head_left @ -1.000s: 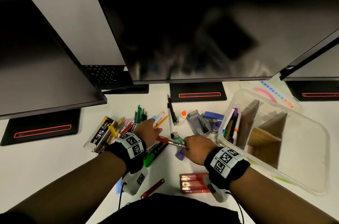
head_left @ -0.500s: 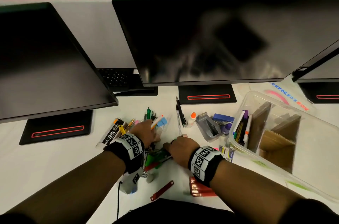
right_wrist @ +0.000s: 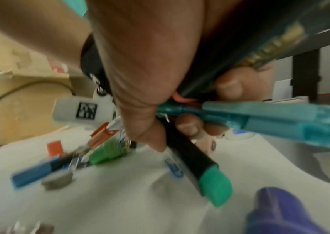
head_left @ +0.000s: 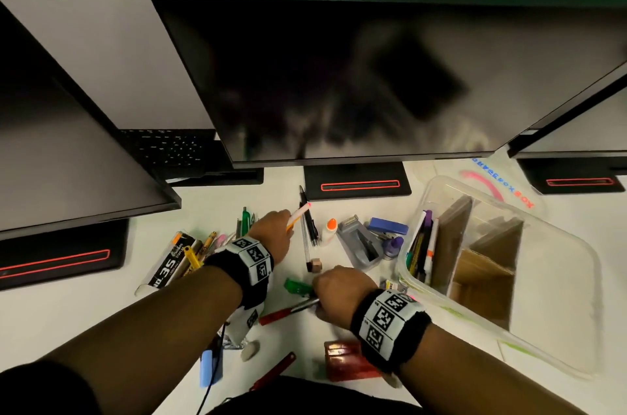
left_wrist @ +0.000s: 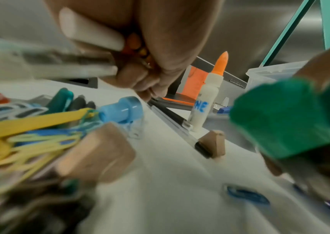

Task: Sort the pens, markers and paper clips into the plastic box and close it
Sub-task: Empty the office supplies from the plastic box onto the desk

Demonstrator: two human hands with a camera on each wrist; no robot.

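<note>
My left hand (head_left: 284, 222) grips a bundle of pens, among them a white marker (left_wrist: 92, 34) and orange pencils, above the pile of pens (head_left: 217, 245). My right hand (head_left: 327, 287) lies lower on the table. It grips a black marker with a green cap (right_wrist: 200, 166), a teal pen (right_wrist: 270, 117) and a dark pen. A blue paper clip (right_wrist: 174, 167) lies under that hand. The clear plastic box (head_left: 556, 278) stands open at the right with several pens (head_left: 422, 245) in its left compartment.
Dark monitors (head_left: 356, 75) overhang the far side of the desk. A glue bottle (head_left: 329, 229), a grey stapler (head_left: 359, 245) and two loose pens (head_left: 308, 228) lie between my hands and the box. The box lid (head_left: 502, 183) lies behind the box. A red case (head_left: 346, 360) sits near me.
My right hand moved left onto the markers beside my left hand and now holds the green-capped marker. My left hand rose a little forward with its bundle.
</note>
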